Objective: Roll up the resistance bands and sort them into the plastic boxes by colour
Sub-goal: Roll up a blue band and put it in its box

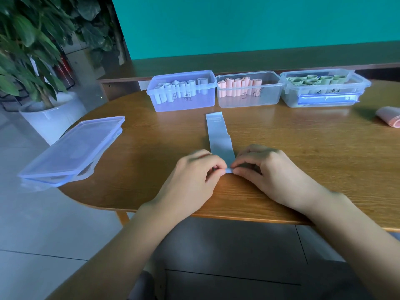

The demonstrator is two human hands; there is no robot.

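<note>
A pale blue resistance band (219,135) lies flat on the wooden table (303,161), running away from me. My left hand (194,176) and my right hand (266,169) pinch its near end, which is curled into a small roll between the fingertips. At the back stand three plastic boxes: the left box (184,102) holds rolled blue bands, the middle box (249,100) holds rolled pink bands, and the right box (324,100) holds rolled green bands.
Stacked clear lids (71,152) overhang the table's left edge. A loose pink band (389,120) lies at the far right. A potted plant (52,118) stands on the floor to the left. A wooden ledge and teal wall run behind the boxes.
</note>
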